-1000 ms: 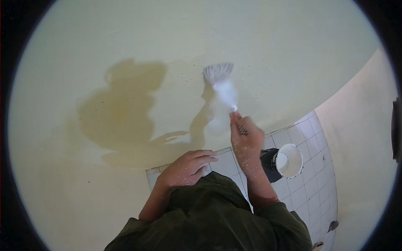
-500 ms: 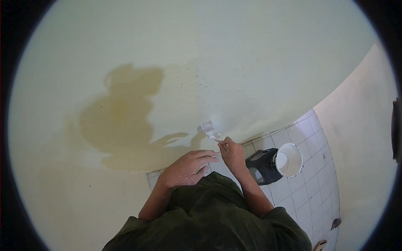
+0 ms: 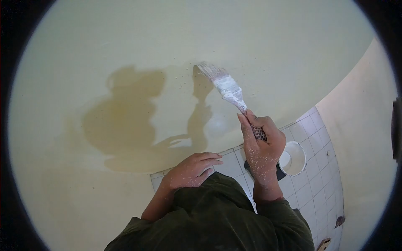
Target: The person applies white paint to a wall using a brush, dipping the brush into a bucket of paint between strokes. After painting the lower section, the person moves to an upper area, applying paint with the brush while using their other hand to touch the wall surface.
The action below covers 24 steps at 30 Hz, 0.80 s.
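Observation:
My right hand (image 3: pixel 264 140) is wrapped round the patterned handle of a paintbrush (image 3: pixel 228 88). White paint coats the brush, and its bristle tips are at the pale wall (image 3: pixel 159 37), over small specks on the surface. White spatter dots the back of this hand. Lower and to the left, my left hand (image 3: pixel 190 169) holds nothing, its fingers apart and pointing right, close in front of my body. It too has white specks on it.
Behind my right hand, a white bucket (image 3: pixel 304 159) with paint round its rim stands beside a mostly hidden dark object (image 3: pixel 281 172). Below is a white tiled floor (image 3: pixel 307 194). Another wall (image 3: pixel 360 125) rises at the right. A wooden item (image 3: pixel 323 244) lies at the lower right.
My right hand has moved up and to the right, lifting the brush higher in view along the wall and covering more of the dark object. My left hand has hardly moved.

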Tool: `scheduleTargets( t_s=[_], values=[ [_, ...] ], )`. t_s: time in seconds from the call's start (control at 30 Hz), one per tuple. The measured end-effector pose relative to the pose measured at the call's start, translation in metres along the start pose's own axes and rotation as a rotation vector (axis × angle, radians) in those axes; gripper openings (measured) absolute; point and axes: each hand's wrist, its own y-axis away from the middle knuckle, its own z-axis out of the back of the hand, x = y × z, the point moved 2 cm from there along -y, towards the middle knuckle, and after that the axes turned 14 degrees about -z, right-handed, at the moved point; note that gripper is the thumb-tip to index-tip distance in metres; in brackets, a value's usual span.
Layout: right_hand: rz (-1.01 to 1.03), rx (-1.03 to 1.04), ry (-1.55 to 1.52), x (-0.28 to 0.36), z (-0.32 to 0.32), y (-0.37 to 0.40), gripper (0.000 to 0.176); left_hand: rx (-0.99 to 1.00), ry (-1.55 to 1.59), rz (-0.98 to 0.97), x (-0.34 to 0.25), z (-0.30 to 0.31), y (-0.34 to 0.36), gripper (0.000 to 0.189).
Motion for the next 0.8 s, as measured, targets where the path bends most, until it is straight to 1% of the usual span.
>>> scheduleTargets(
  t_s=[0.03, 0.13, 0.23, 0.27, 0.37, 0.47, 0.67, 0.77, 0.8],
  values=[
    [0.017, -0.019, -0.018, 0.001, -0.001, 0.000, 0.016, -0.002, 0.006, 0.007, 0.002, -0.001, 0.002, 0.038],
    [-0.001, -0.008, 0.112, -0.013, -0.010, 0.003, 0.020, -0.009, 0.023, 0.029, 0.007, -0.001, 0.008, 0.038],
    [-0.052, 0.076, 0.174, -0.030, -0.019, 0.014, 0.021, -0.018, 0.018, 0.049, 0.008, -0.001, 0.010, 0.038],
    [-0.052, 0.084, 0.151, -0.035, -0.023, 0.017, 0.026, -0.021, 0.019, 0.056, 0.008, -0.001, 0.010, 0.038],
    [-0.057, 0.104, 0.236, -0.051, -0.036, 0.027, 0.026, -0.014, 0.021, 0.075, 0.006, 0.002, 0.008, 0.038],
    [-0.154, 0.221, 0.342, -0.061, -0.041, 0.037, 0.022, 0.001, 0.021, 0.071, 0.006, 0.003, 0.007, 0.037],
    [-0.244, 0.448, 0.503, -0.117, -0.052, 0.050, 0.019, 0.033, 0.018, 0.061, 0.001, 0.006, 0.000, 0.038],
    [-0.253, 0.461, 0.590, -0.126, -0.047, 0.044, 0.017, 0.038, 0.018, 0.037, 0.003, 0.005, -0.001, 0.038],
    [-0.271, 0.430, 0.562, -0.117, -0.045, 0.038, 0.017, 0.036, 0.022, 0.030, 0.002, 0.005, -0.001, 0.039]
  ],
)
